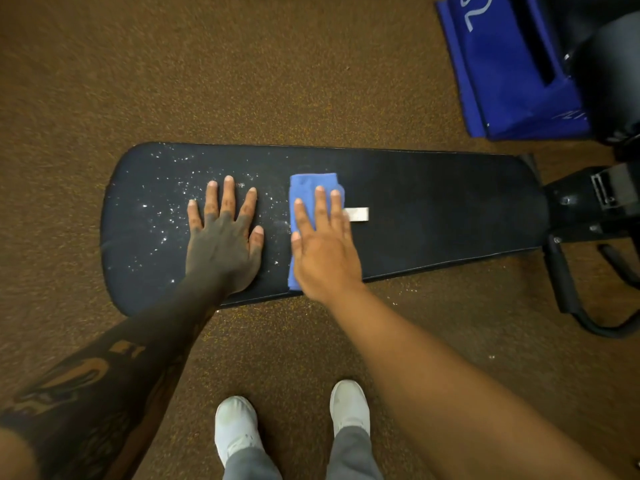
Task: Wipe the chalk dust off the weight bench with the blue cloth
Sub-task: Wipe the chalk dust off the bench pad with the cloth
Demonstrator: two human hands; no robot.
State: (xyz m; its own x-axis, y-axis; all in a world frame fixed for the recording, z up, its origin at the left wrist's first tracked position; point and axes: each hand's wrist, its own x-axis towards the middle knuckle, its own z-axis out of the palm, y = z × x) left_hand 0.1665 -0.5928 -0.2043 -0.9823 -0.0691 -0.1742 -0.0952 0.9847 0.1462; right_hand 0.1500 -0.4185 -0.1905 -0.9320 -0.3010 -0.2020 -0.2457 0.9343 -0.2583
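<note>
Cloth (313, 188) sat folded on the bench (433, 209), near the middle of the pad, and we had our right hand (323, 251) spread flat over it, fingers straight, nothing pinched, just palm and fingers bearing down. Our left hand (223, 240) lay open too, flat on the bare pad at about nine o'clock from the cloth, bracing, holding nothing. White dust (162, 209) speckled the pad from under the left hand out toward the rounded end at nine o'clock; the stretch toward three o'clock looked dark and clean. A small pale tag (356, 214) peeked out just past our right fingertips.

We judged the cloth soft and light, a limp thing that would bunch or slide out if dragged by an edge. Best hold, we reckoned, was the one we had: weight from above across the whole fold. The pad looked smooth and firm, so the cloth should have glided easily under pressure. The bench itself seemed heavy and stable, unlikely to shift. Some dust already lay on the floor (401, 294) at six o'clock; the loose powder would scatter if swept fast.
</note>
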